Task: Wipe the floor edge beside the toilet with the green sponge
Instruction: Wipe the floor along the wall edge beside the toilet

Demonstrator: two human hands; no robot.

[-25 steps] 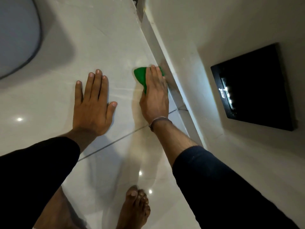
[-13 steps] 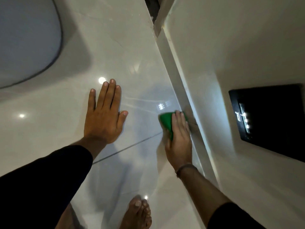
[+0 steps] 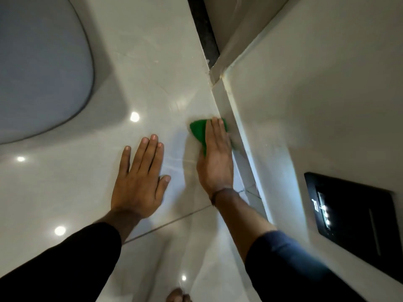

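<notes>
— Where was the green sponge [image 3: 198,132]?

— Flat on the glossy floor [image 3: 152,62], right against the base of the wall [image 3: 305,94], where the pale skirting strip [image 3: 236,127] ran along the floor edge. Only its far and left parts showed past the hand.

— Which hand had it?

— The right hand [image 3: 216,158]. It lay palm down on top of the sponge, fingers [image 3: 214,129] straight and close together, pressing it to the tile rather than curling round it.

— And the other one?

— The left hand [image 3: 137,182] was spread flat on the floor just beside it, fingers slightly fanned, thumb out, holding nothing.

— The toilet?

— The toilet [image 3: 39,68] sat at the upper left, well apart from the sponge. A dark panel [image 3: 357,216] with small lights was set in the wall at the right, and bare toes [image 3: 177,296] showed at the bottom edge.
</notes>
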